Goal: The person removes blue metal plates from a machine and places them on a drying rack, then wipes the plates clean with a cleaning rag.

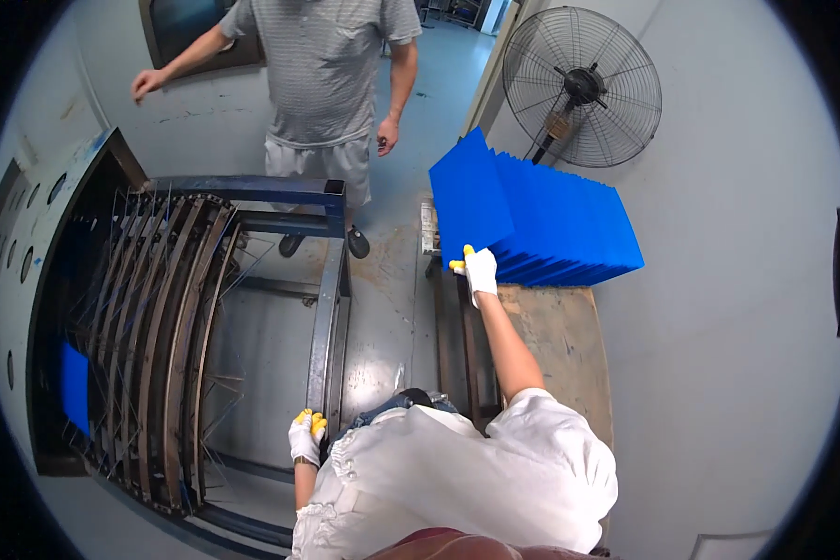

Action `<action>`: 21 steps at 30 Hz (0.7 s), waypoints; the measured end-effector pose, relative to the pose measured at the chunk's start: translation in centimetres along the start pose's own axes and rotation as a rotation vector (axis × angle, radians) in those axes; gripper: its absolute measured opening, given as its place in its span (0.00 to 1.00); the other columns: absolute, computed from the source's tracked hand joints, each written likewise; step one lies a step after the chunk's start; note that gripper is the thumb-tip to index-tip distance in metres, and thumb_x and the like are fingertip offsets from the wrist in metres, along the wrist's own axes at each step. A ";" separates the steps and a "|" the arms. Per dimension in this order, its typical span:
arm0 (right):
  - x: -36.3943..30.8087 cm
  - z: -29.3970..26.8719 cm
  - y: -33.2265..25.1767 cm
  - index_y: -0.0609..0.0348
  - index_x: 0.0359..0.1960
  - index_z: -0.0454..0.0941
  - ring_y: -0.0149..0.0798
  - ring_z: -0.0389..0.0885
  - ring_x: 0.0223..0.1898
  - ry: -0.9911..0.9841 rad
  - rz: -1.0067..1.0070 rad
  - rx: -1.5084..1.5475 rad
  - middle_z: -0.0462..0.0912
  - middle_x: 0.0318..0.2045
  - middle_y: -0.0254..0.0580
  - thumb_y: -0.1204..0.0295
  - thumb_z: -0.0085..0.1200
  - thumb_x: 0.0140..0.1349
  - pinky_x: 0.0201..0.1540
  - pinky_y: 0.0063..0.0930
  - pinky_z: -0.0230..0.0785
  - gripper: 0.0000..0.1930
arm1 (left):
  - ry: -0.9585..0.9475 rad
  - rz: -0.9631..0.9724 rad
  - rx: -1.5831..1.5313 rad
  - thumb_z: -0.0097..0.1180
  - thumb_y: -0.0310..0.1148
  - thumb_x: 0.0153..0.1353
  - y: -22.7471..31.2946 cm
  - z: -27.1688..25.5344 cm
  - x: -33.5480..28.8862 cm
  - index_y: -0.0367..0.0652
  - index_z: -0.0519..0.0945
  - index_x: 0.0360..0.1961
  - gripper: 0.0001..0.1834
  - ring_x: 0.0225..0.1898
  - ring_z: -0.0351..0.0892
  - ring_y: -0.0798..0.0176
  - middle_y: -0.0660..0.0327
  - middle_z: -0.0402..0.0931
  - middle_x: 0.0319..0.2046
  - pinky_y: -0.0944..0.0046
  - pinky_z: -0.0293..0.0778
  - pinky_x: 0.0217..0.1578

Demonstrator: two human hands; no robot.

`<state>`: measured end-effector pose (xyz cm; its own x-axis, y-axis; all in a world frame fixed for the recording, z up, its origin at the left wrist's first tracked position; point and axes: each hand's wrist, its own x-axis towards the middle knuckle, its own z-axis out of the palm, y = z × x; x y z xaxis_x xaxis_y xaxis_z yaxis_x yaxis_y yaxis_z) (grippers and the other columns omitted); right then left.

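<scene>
My right hand (480, 271), in a white glove with yellow fingertips, is closed on the lower edge of a blue panel (471, 191). This flat sheet tilts away from the left end of a row of similar blue panels (569, 219). The row stands packed close together on a worn table (560, 341). Lower down, my left hand (306, 435), gloved the same way, is beside the dark metal frame (325, 327). Its fingers are curled in; whether they grip anything is hidden. Left of it stands a curved rack (159, 345) of dark slats and thin wires.
A blue piece (75, 387) sits at the rack's left side, by a panel with round holes (28, 261). Another person (327, 84) in a grey shirt stands beyond the frame. A large fan (583, 86) stands behind the blue row, near the grey wall (737, 233).
</scene>
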<state>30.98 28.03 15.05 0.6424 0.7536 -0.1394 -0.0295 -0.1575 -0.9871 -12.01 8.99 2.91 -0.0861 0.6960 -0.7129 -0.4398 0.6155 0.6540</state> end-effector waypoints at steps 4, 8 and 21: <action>1.3 0.5 -1.0 0.64 0.23 0.65 0.34 0.72 0.14 0.104 -0.056 -0.033 0.69 0.17 0.41 0.78 0.42 0.47 0.12 0.21 0.65 0.02 | 0.034 -0.026 -0.003 0.41 0.31 0.55 -0.1 2.0 -0.5 0.46 0.68 0.37 0.08 0.25 0.73 0.61 0.58 0.73 0.28 0.67 0.67 0.21; 4.2 -1.1 2.9 0.65 0.20 0.64 0.38 0.73 0.14 0.080 -0.021 -0.091 0.70 0.17 0.43 0.76 0.41 0.46 0.13 0.26 0.67 0.04 | 0.014 -0.018 -0.026 0.41 0.31 0.54 -1.3 2.4 -0.6 0.45 0.68 0.36 0.08 0.25 0.73 0.61 0.58 0.73 0.28 0.66 0.67 0.21; 2.3 -1.9 5.4 0.67 0.28 0.68 0.47 0.75 0.18 -0.315 0.618 -0.231 0.74 0.21 0.51 0.72 0.42 0.50 0.16 0.35 0.69 0.09 | 0.033 -0.001 -0.036 0.40 0.30 0.54 -1.6 2.4 -0.7 0.45 0.68 0.36 0.08 0.24 0.73 0.62 0.58 0.73 0.27 0.68 0.67 0.19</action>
<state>33.73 27.65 9.53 0.3090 0.6260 -0.7160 -0.1309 -0.7176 -0.6840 -9.07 8.36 2.97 -0.1150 0.6823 -0.7220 -0.4717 0.6021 0.6441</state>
